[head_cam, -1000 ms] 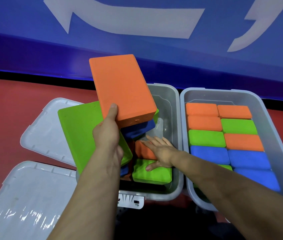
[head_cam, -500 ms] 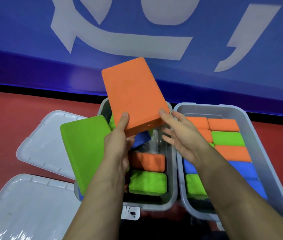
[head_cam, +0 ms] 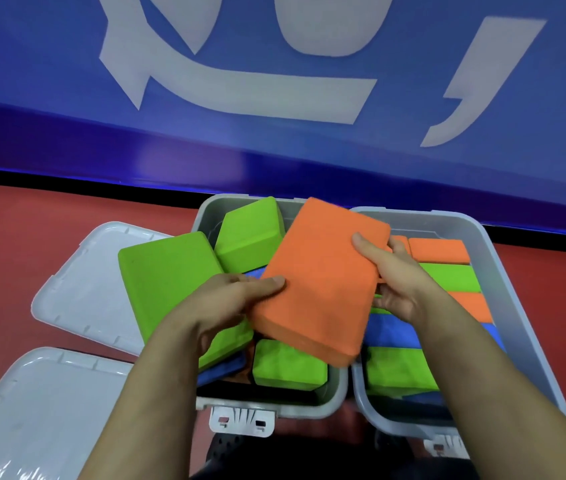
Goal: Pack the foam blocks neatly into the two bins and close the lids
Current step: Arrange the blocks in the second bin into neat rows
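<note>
Two grey lids lie on the red floor at the left: the near lid [head_cam: 28, 414] at the bottom corner, the far lid [head_cam: 87, 289] just beyond it. A large green block [head_cam: 167, 275] leans tilted over the left rim of the left bin [head_cam: 274, 403], with a second green block [head_cam: 250, 233] tilted behind it at the bin's far end. A third green one [head_cam: 288, 365] lies flat in the bin's near end, blue foam beside it. The left hand [head_cam: 226, 306] grips the orange block's [head_cam: 323, 278] left edge, thumb on top, fingers curled beneath. The block hangs tilted above the seam between the bins. The right hand [head_cam: 399, 285] holds its right edge, thumb on top, fingers underneath. The right bin [head_cam: 524, 327] holds orange, green and blue blocks packed in rows.
</note>
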